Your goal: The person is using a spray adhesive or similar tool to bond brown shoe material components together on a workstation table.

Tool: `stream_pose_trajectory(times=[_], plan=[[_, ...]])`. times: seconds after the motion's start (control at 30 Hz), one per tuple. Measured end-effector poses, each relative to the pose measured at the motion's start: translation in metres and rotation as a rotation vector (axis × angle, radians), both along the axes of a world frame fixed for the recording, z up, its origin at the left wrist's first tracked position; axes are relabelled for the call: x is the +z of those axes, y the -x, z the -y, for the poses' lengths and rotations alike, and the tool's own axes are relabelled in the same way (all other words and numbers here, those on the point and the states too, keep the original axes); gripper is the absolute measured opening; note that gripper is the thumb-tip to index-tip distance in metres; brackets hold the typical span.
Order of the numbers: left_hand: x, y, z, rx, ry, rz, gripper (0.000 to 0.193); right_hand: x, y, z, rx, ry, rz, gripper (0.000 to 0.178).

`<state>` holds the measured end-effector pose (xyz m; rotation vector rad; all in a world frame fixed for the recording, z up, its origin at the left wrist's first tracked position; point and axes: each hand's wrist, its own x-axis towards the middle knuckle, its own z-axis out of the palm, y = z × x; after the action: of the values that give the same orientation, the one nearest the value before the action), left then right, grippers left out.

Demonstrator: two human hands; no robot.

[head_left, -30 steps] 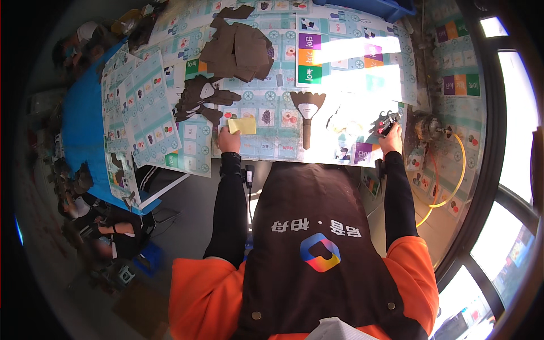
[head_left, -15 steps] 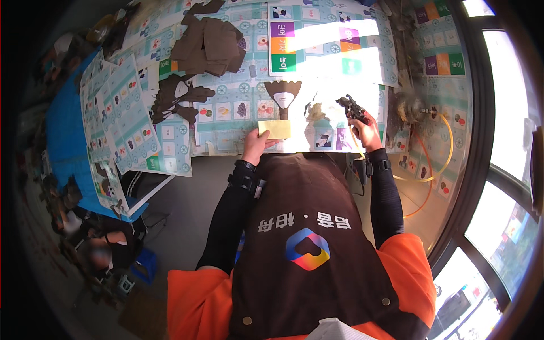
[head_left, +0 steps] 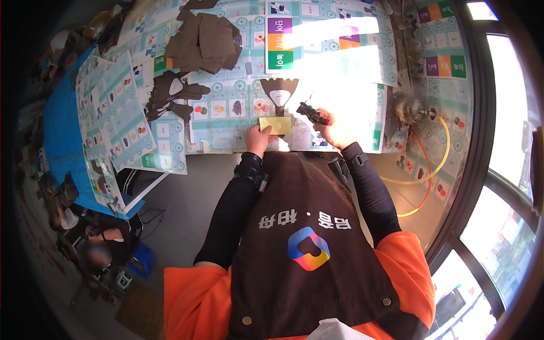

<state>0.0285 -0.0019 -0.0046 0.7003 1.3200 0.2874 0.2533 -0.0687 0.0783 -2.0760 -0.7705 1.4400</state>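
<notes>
On the table's near edge lies a dark brown flat cut piece (head_left: 289,86) with a scalloped far edge and a pale oval area in its middle. A yellow card (head_left: 275,126) covers the narrow near end of that piece; my left hand (head_left: 258,140) pinches the card by its left side. Just right of the piece, my right hand (head_left: 336,129) grips a dark spray gun (head_left: 309,112), its front pointing left toward the brown piece. The gun is slightly above the table. Strong sunlight washes out the surface beside it.
Brown flat pieces are heaped (head_left: 199,44) at the far left, with smaller shaped brown pieces (head_left: 164,99) nearer. Printed sheets (head_left: 226,136) cover the table. Yellow hose (head_left: 449,147) and orange hose (head_left: 429,187) loop at the right by the window frame. Another person sits at lower left.
My right hand has brought the spray gun left, close to the brown piece, and its front has turned toward it. My left hand still holds the yellow card in nearly the same place.
</notes>
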Motion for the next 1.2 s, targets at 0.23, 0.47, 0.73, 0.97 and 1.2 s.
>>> stream_pose_trajectory(times=[0.23,0.47,0.73,0.97,1.2], plan=[[0.0,-0.003,-0.001,0.04,-0.081,-0.072,0.02,0.006,0.015,-0.012,0.29,-0.126,0.189,0.015],[-0.006,-0.003,0.001,0.128,-0.079,-0.04,0.018,0.008,0.025,-0.021,0.27,-0.278,0.183,0.021],[-0.01,-0.003,-0.001,0.105,-0.108,-0.107,0.016,0.007,0.029,-0.019,0.35,-0.255,0.25,0.025],[-0.003,-0.003,-0.003,0.096,-0.101,-0.127,0.017,0.002,0.027,-0.016,0.357,-0.19,0.195,0.022],[-0.009,-0.001,-0.003,0.064,-0.05,-0.105,0.017,0.01,0.034,-0.023,0.296,-0.187,0.221,0.017]])
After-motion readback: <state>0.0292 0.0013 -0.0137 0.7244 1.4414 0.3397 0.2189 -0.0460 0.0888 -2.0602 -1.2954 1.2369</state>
